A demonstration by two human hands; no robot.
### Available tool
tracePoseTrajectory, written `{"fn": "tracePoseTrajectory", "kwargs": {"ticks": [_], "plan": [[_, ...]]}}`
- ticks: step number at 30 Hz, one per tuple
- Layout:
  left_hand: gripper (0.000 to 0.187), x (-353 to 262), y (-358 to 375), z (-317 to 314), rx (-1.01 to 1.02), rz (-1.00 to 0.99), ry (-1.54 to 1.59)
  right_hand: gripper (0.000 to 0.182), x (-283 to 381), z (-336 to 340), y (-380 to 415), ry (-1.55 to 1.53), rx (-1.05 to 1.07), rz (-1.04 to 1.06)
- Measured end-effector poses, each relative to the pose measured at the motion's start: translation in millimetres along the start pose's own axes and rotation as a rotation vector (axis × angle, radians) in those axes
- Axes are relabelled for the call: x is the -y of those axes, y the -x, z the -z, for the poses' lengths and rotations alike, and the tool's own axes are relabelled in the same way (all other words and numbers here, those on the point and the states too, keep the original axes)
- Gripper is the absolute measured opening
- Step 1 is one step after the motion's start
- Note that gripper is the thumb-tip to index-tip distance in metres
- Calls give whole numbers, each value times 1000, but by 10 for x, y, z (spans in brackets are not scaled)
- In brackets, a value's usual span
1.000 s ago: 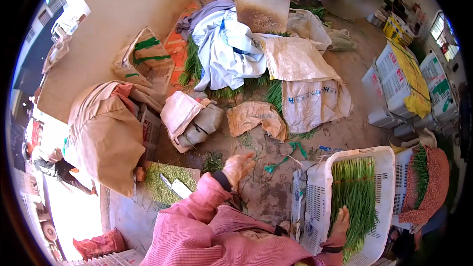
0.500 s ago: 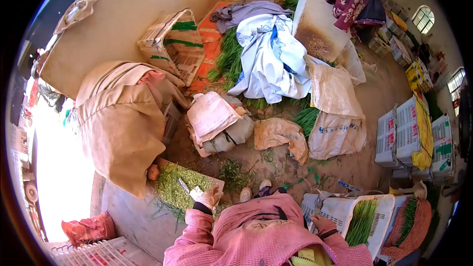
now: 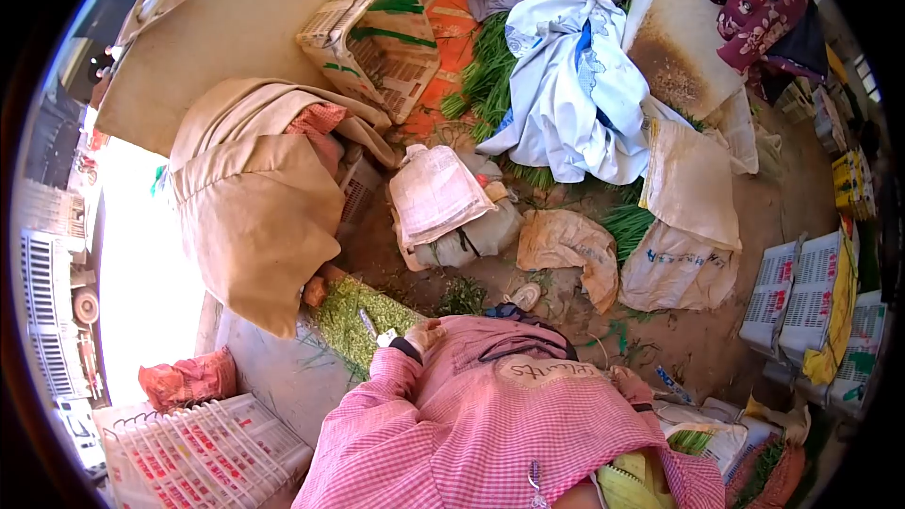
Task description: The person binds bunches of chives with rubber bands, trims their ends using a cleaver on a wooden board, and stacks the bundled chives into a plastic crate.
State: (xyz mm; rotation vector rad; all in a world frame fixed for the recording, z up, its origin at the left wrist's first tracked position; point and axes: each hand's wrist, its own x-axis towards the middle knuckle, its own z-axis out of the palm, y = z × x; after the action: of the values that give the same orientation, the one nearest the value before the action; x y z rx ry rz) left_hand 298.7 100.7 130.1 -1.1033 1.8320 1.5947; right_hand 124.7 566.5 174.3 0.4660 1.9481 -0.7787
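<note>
My left hand [image 3: 426, 331] lies with curled fingers at the near edge of a board heaped with green trimmings [image 3: 351, 313]. A knife [image 3: 375, 328] rests on that heap just left of the hand; whether the fingers touch it is unclear. My right hand [image 3: 630, 384] is low at my right side, fingers bent, just above the rim of a white crate [image 3: 681, 412] that holds green chives [image 3: 691, 440]. My pink checked sleeves and apron hide much of both hands.
A tan sack-covered pile [image 3: 250, 203] stands left of the board. Paper-wrapped bundle [image 3: 443, 203], loose sacks [image 3: 683, 226], blue-white cloth over chives [image 3: 575, 75], a tilted crate [image 3: 372, 38] lie ahead. White crates stand at right [image 3: 801, 297] and near left [image 3: 203, 452].
My view has swung left and down. The left hand went from mid-air to the trimming board beside the knife. The right hand left the chives in the crate and drew back toward my side.
</note>
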Motion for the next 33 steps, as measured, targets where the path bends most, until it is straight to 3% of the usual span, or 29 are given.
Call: {"fn": "tracePoseTrajectory", "kwargs": {"ticks": [2,3,6,7,9,13,18,19,20,22,26,27,29,32,33], "plan": [[55,-338,14,124,-27,57,35,37,126,88,141,81,-26,120],[55,-334,-43,153,-65,64,199,36,97,92,151,-58,-12,100],[54,-136,-451,190,-158,173,246,35,285,218,411,35,-72,73],[50,-60,-597,239,-104,184,120,35,272,233,413,60,-97,71],[46,-47,-813,323,14,167,-165,37,-295,62,24,-270,-171,-37],[43,-863,-1118,469,158,15,-538,38,-113,-226,18,-257,-188,2],[39,-2258,-1546,287,243,-47,-599,39,199,-511,20,-260,-220,11],[43,-2225,-1953,376,319,-317,-777,39,245,-573,26,-267,-228,9],[44,-2401,-1964,242,242,-183,-507,39,290,-646,44,-275,-233,6],[39,-2809,-1988,41,324,-104,-571,39,384,-791,74,-296,-248,-11],[31,-3218,-2562,-149,896,-875,-1567,40,670,-1133,81,-343,-270,-61],[31,-3299,-2694,-163,916,-885,-1601,41,771,-1234,76,-352,-268,-80],[33,-3330,-2955,-159,817,-291,-1126,41,1023,-1420,41,-381,-255,-126],[38,-3669,-3402,-242,962,-433,-1531,42,1490,-1713,-13,-417,-198,-190],[37,-3572,-3622,-82,777,-303,-1423,42,1641,-1821,-4,-438,-165,-213]]}}
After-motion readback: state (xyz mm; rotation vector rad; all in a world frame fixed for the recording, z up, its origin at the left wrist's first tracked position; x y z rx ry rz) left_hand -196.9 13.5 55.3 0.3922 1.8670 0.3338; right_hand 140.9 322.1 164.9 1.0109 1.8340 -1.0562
